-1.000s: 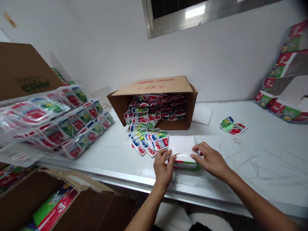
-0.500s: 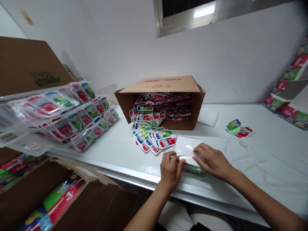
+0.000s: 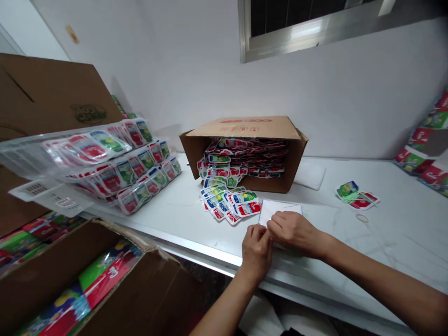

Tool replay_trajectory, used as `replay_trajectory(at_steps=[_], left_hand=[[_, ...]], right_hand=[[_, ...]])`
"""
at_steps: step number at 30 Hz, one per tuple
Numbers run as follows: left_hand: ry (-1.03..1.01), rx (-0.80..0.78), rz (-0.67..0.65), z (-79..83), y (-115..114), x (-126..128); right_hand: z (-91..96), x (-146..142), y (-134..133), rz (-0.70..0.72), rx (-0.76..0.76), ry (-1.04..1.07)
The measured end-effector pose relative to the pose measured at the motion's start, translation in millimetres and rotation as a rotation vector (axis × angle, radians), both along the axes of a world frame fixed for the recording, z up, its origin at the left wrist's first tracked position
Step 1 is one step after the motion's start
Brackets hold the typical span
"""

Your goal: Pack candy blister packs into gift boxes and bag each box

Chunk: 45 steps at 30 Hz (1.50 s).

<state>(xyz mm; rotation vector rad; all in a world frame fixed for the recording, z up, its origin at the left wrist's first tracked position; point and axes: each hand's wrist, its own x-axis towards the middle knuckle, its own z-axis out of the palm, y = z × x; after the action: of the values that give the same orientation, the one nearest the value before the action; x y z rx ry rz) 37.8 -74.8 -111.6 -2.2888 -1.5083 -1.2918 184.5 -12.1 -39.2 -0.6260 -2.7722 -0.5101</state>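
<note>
A flat white-topped packet in clear plastic [image 3: 282,206] lies near the table's front edge, partly covered by my hands. My left hand [image 3: 257,249] grips its near left corner with curled fingers. Against it, my right hand [image 3: 294,233] pinches at the same near side, lying across the packet's top. What the fingertips press on is mostly hidden, and it looks like the plastic film. Just left of the packet is a loose pile of red, green and blue printed sachets [image 3: 227,205].
An open carton [image 3: 245,128] on its side is stuffed with sachets. Bagged sachet strips [image 3: 140,179] are stacked at left, above an open carton [image 3: 168,275] of printed boxes. Loose sachets [image 3: 360,198] and a rubber band [image 3: 362,218] lie at right, near stacked boxes [image 3: 413,158].
My right hand has moved left across the packet's top and now meets my left hand at the near left corner. The camera view has shifted slightly.
</note>
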Motion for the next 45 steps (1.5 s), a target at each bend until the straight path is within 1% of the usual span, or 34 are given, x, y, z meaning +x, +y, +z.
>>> replay_trajectory(at_steps=[1, 3, 4, 6, 8, 11, 14, 16, 18, 21, 23, 25, 28, 33, 35, 36, 38, 39, 42, 43, 45], left_hand=[[-0.003, 0.005, 0.003, -0.5, -0.1, 0.7], [-0.021, 0.028, 0.007, -1.8, -0.7, 2.4], [-0.031, 0.044, 0.008, -2.8, -1.1, 3.4], [-0.044, 0.083, 0.011, -5.2, -2.2, 5.1], [-0.05, 0.116, 0.018, -8.3, -3.2, 6.7], [-0.061, 0.128, 0.033, -12.8, -3.9, 8.3], [-0.074, 0.127, 0.042, -15.3, -4.1, 9.3], [-0.085, 0.131, 0.047, -16.0, -4.4, 10.0], [-0.099, 0.135, 0.063, -16.8, -5.0, 11.1], [-0.093, 0.125, 0.087, -18.7, -6.0, 13.4], [-0.083, 0.115, 0.09, -19.8, -6.3, 14.6], [-0.08, 0.118, 0.089, -20.3, -6.2, 15.2], [-0.078, 0.137, 0.09, -19.6, -5.7, 15.2], [-0.072, 0.161, 0.135, -16.7, -6.3, 15.5], [-0.074, 0.16, 0.135, -15.5, -6.9, 15.8], [-0.078, 0.157, 0.131, -15.0, -7.2, 16.0], [-0.089, 0.148, 0.128, -13.9, -7.8, 16.3], [-0.095, 0.142, 0.124, -13.3, -8.2, 16.5], [-0.111, 0.115, 0.11, -11.4, -9.2, 17.1], [-0.117, 0.103, 0.102, -11.0, -9.4, 17.3], [-0.133, 0.082, 0.092, -10.9, -9.7, 17.6]], right_hand=[[2.7, 2.3, -2.4, -0.023, -0.02, 0.057], [6.9, 6.5, -3.1, -0.165, -0.116, 0.135], [8.0, 7.7, -1.2, -0.241, -0.18, 0.14], [8.1, 7.3, 5.8, -0.342, -0.286, 0.074], [5.7, 2.5, 13.6, -0.37, -0.312, -0.051], [0.8, -11.7, 19.6, -0.324, -0.283, -0.188], [-0.2, -26.3, 18.4, -0.255, -0.279, -0.242], [2.4, -29.8, 17.7, -0.213, -0.281, -0.273], [6.3, -25.8, 19.2, -0.172, -0.3, -0.267], [9.9, -10.2, 23.9, -0.13, -0.413, -0.135], [9.8, -0.2, 25.8, -0.142, -0.494, -0.062], [9.1, 5.2, 25.5, -0.171, -0.514, -0.065], [10.0, 4.0, 21.9, -0.2, -0.458, -0.125], [10.3, -6.7, 13.8, -0.325, -0.227, -0.267], [8.2, -6.9, 11.2, -0.354, -0.171, -0.285], [7.0, -5.2, 10.4, -0.345, -0.168, -0.283], [4.8, 2.1, 10.1, -0.296, -0.209, -0.238], [3.8, 7.4, 10.3, -0.269, -0.259, -0.181], [0.1, 25.6, 9.5, -0.221, -0.461, 0.073], [-1.5, 31.0, 8.1, -0.217, -0.498, 0.148], [-5.3, 38.3, 3.5, -0.217, -0.485, 0.228]])
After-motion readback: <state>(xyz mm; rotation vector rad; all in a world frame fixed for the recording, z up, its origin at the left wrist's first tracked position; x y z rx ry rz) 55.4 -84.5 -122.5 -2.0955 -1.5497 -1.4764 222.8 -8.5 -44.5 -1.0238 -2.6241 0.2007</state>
